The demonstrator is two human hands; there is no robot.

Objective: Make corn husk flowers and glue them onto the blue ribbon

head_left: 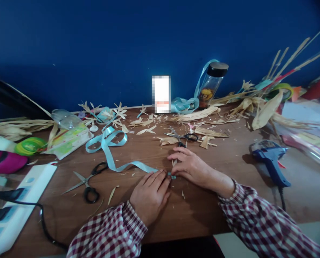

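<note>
A light blue ribbon (133,164) runs across the brown tabletop from a loose loop and passes under my left hand (150,195). That hand lies low on the table, fingers together, holding the ribbon down. Past its fingertips a short curled bit of ribbon shows between both hands. My right hand (193,166) comes in from the right, thumb and fingers bent close to the ribbon end. A small pale strip of corn husk (174,162) shows between its fingers; the exact grip is partly hidden. Small black-handled scissors (180,136) lie just beyond my right hand.
Larger scissors (87,182) lie partly open at left, near a white power strip (28,200). A blue glue gun (273,161) stands at right. Dried corn husks (197,114), a lidded bottle (212,84) and a bright blurred-out rectangle (161,94) are along the blue wall.
</note>
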